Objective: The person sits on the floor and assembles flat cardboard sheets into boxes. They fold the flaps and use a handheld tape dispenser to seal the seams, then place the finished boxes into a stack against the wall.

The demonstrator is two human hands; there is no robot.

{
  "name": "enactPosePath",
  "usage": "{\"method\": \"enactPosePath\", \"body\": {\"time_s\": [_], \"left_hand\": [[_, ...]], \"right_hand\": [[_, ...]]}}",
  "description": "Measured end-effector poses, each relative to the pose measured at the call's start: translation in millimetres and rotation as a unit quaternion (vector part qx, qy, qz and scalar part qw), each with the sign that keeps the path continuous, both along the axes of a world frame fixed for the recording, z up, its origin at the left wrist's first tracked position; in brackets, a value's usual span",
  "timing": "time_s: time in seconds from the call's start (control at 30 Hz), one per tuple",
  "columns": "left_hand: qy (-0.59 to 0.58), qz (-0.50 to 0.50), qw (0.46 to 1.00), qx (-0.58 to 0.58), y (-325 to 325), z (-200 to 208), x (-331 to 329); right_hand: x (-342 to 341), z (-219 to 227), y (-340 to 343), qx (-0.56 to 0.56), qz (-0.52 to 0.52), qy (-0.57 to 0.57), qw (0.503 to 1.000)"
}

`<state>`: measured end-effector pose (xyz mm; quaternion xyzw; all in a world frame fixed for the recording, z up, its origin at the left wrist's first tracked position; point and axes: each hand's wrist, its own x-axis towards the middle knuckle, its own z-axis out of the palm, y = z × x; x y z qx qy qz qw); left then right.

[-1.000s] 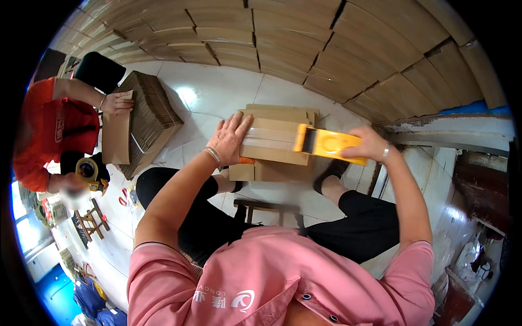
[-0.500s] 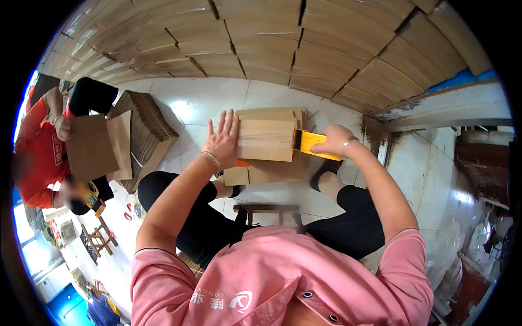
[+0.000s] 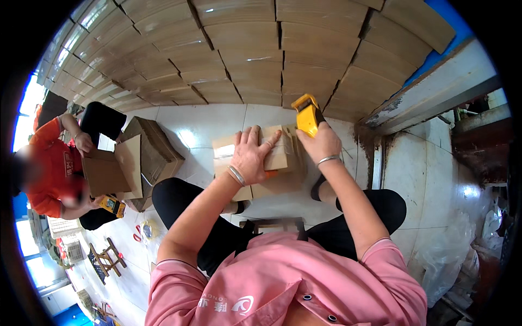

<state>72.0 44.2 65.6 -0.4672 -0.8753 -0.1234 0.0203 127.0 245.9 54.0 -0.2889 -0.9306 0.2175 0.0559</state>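
A small brown cardboard box point(image 3: 278, 156) lies between my feet, with a glossy strip of tape on its left part. My left hand point(image 3: 250, 158) presses flat on top of it, fingers spread. Something orange point(image 3: 271, 173) shows at the edge of that hand; what it is I cannot tell. My right hand point(image 3: 322, 144) is closed around a yellow tape dispenser point(image 3: 308, 117), held at the box's far right corner and tilted upward. More cardboard point(image 3: 277, 186) sits under and in front of the box, partly hidden.
Stacked cartons point(image 3: 247, 60) form a wall ahead. To the left, a co-worker in orange point(image 3: 54, 163) holds a cardboard piece point(image 3: 100, 171) and a yellow tape dispenser point(image 3: 112, 206), beside a flattened-carton stack point(image 3: 157, 146). A small stool point(image 3: 272, 224) stands before me; plastic bags point(image 3: 448, 261) lie right.
My left hand has slid rightward from the box's left end onto its top. The right hand has lifted the tape dispenser off the box's right end, away from me.
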Motion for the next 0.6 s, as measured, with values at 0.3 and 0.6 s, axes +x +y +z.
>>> {"method": "enactPosePath", "body": {"time_s": [0.3, 0.6], "left_hand": [[-0.239, 0.033, 0.911, 0.335, -4, 57, -1], [-0.621, 0.033, 0.564, 0.543, 118, 224, 2]], "right_hand": [[46, -13, 55, 0.107, 0.009, 0.037, 0.994], [85, 42, 137, 0.0, -0.194, 0.17, 0.966]]}}
